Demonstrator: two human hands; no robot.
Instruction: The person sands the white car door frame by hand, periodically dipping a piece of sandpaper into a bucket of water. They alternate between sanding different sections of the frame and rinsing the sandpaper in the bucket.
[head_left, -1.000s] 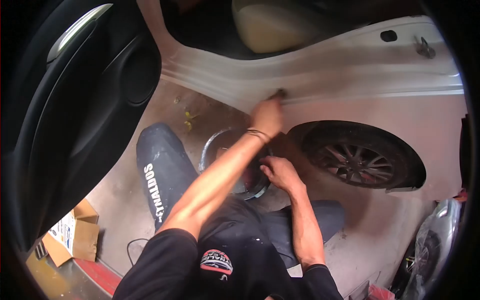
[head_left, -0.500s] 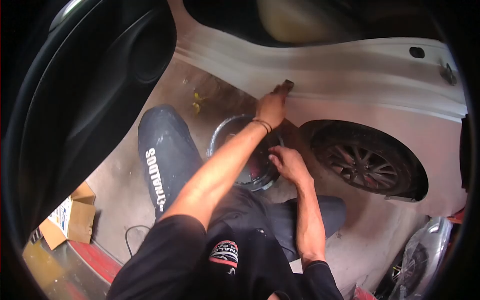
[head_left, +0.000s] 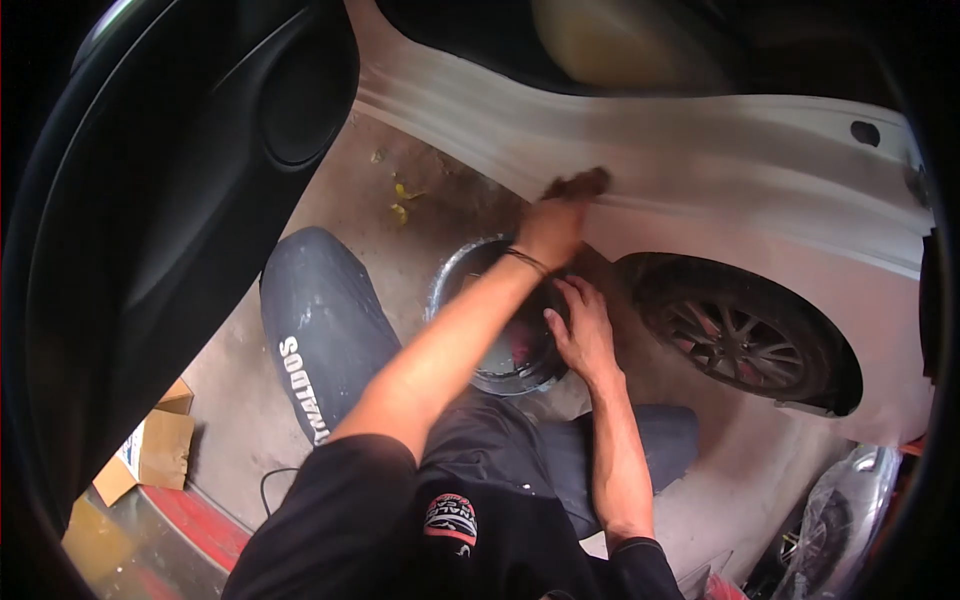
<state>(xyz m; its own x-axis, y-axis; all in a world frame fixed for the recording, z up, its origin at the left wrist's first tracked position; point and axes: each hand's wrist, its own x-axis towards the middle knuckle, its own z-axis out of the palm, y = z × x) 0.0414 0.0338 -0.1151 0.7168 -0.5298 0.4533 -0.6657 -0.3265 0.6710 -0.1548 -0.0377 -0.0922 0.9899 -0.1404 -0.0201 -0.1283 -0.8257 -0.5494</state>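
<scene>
My left hand [head_left: 550,225] presses a small dark sanding pad [head_left: 580,185] against the white car body panel [head_left: 740,165], just above and left of the rear wheel arch. A thin band circles that wrist. My right hand [head_left: 583,325] rests lower down at the rim of a metal bucket [head_left: 470,280] on the floor, fingers loosely bent; whether it holds anything cannot be seen. The dark alloy wheel [head_left: 735,340] sits in its arch to the right of both hands.
The open black car door [head_left: 160,200] fills the left side. My knee in dark printed trousers [head_left: 315,330] rests on the concrete floor. A cardboard box [head_left: 150,450] lies at lower left, and a plastic-wrapped part [head_left: 850,510] at lower right.
My left hand slid the pad slightly right along the panel edge. My right hand moved up toward the bucket rim. The view shifted a little.
</scene>
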